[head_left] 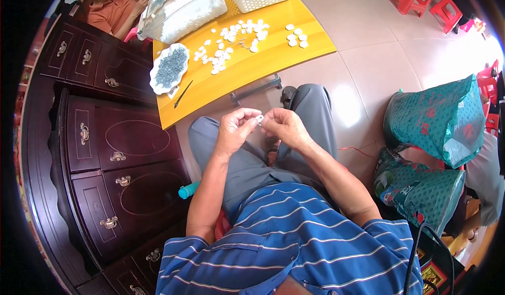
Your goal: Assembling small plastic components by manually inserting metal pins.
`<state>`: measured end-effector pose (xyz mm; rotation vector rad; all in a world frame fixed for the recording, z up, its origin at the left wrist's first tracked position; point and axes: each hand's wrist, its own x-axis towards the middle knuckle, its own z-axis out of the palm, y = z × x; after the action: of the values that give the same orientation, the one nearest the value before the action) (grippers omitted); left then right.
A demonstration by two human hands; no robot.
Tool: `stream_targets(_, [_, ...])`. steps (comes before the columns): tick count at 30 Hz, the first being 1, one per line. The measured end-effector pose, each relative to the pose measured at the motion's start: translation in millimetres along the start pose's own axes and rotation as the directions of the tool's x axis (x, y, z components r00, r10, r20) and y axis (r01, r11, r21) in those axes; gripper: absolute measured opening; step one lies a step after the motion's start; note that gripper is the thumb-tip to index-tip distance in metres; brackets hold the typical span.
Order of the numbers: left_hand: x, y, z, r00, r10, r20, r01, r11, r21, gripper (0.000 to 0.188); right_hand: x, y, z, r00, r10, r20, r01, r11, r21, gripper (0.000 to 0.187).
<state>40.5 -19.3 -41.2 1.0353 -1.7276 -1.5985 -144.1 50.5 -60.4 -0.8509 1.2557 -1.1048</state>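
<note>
small white part (pixel 260 118), greyish spot on its face, too small to tell if it's a hole; pinched between left hand (pixel 236 128) and right hand (pixel 286 128), off the table's (pixel 210 90) near edge, tilt unclear

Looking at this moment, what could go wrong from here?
The small white plastic-looking piece pinched between the left hand and right hand is beyond the edge of the yellow wood-grain table, so a slip might drop it to the pale tiled floor.

The scalloped white dish of small dark grey parts sits at the table's left edge; a bump could spill them.
</note>
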Motion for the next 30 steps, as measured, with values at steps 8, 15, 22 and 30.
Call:
stream_targets(8, [-1, 1, 10, 0.994, 0.11, -0.022, -0.104, 0.975, 0.198, 0.031, 4, 9, 2, 0.999, 0.001, -0.046, 0.006, 0.989, 0.151, 0.015])
stream_targets(15, [1, 8, 21, 0.954, 0.295, -0.05, -0.259, 0.899, 0.352, 0.033, 3, 8, 4, 0.998, 0.005, -0.06, 0.012, 0.961, 0.276, 0.011])
stream_targets(22, [4, 14, 18, 0.943, 0.334, 0.0, -0.306, 0.863, 0.401, 0.029, 1, 3, 1, 0.999, 0.052, -0.005, -0.046, 0.923, 0.382, 0.014])
stream_targets(30, [5, 16, 17, 0.943, 0.33, 0.029, -0.315, 0.867, 0.386, 0.03, 4, 6, -1, 1.0, 0.014, -0.02, -0.007, 0.952, 0.307, 0.019])
